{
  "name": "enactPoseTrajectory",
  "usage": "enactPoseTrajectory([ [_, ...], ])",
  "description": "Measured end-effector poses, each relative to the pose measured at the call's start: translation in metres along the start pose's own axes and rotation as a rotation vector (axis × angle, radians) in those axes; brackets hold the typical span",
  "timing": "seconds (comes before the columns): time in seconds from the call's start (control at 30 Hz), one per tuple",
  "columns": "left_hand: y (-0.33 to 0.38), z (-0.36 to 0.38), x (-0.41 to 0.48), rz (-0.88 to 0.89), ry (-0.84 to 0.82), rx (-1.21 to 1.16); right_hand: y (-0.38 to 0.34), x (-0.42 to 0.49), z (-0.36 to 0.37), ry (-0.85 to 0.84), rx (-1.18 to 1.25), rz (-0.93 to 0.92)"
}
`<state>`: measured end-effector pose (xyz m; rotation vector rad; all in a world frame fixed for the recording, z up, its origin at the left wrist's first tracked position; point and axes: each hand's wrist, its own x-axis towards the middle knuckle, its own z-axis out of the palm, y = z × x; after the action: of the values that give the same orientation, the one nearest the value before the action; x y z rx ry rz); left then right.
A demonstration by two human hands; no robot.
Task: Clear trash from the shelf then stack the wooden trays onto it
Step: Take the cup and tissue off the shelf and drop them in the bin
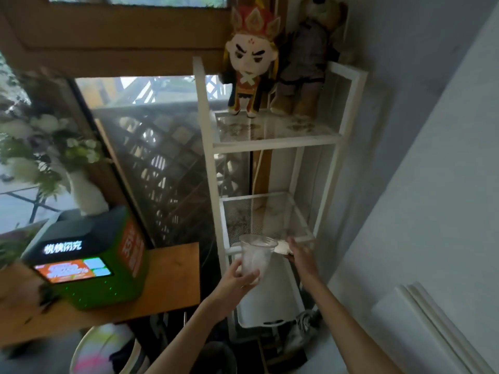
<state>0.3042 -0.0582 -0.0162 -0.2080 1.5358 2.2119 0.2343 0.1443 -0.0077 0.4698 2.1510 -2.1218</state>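
Observation:
A white metal shelf unit [275,143] with mesh levels stands against the wall. My left hand [239,278] grips a clear plastic cup [256,256] in front of the middle mesh level [270,211]. My right hand [301,253] reaches to that level's front edge, its fingers on a crumpled white tissue [282,247] beside the cup's rim. No wooden trays are in view.
Two plush dolls [253,63] stand on the top level. A white bin [272,300] sits below the middle level. To the left, a wooden table [172,276] carries a green machine [89,263] and a white vase of flowers [86,195]. A pale wall is on the right.

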Motion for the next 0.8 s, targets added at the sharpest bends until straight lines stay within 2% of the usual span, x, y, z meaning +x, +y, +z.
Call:
enactPoseTrajectory([
  [0.1,-0.005,-0.019,-0.037,0.001,0.049,0.040,0.023,-0.014,0.018,-0.039,-0.222,-0.087],
  [0.3,-0.009,-0.093,-0.096,0.069,0.243,0.227,0.052,-0.059,0.095,-0.088,-0.327,-0.176],
  [0.43,-0.023,-0.167,-0.135,0.125,0.369,0.402,0.097,-0.092,0.146,-0.143,-0.509,-0.105],
  [0.57,-0.058,-0.239,-0.158,0.111,0.443,0.595,0.148,-0.119,0.179,-0.056,-0.560,-0.007],
  [0.67,-0.091,-0.269,-0.165,0.016,0.473,0.579,0.174,-0.138,0.193,-0.027,-0.540,0.138],
  [0.8,-0.153,-0.288,-0.155,-0.065,0.477,0.560,0.218,-0.149,0.200,0.016,-0.491,0.190],
])
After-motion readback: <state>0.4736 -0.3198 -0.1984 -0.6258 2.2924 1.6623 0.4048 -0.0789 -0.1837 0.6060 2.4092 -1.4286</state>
